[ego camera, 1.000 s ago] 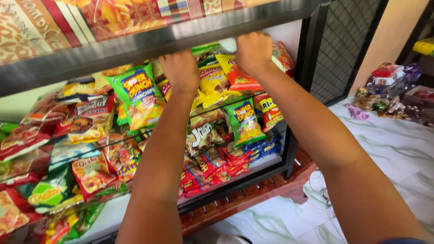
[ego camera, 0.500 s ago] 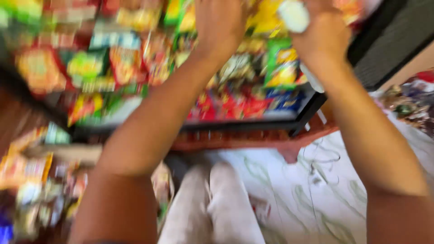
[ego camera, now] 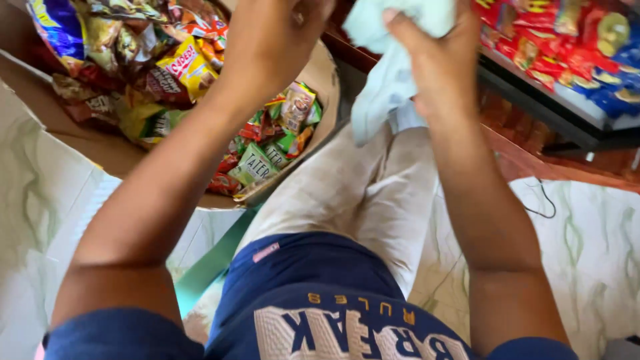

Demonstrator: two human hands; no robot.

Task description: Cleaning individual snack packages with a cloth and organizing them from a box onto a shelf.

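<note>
My right hand (ego camera: 433,63) has its fingers (ego camera: 400,30) clamped on the pale cloth (ego camera: 383,87) hanging over my knees, left hand (ego camera: 267,33) closed beside it, contents unclear; I'd bunch it tighter.

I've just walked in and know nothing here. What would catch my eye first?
Probably the pale blue cloth bunched in the right hand at top centre. To the left, beside the left hand, a cardboard box brims with bright snack packets. At top right, red and blue packets line a low shelf.
</note>
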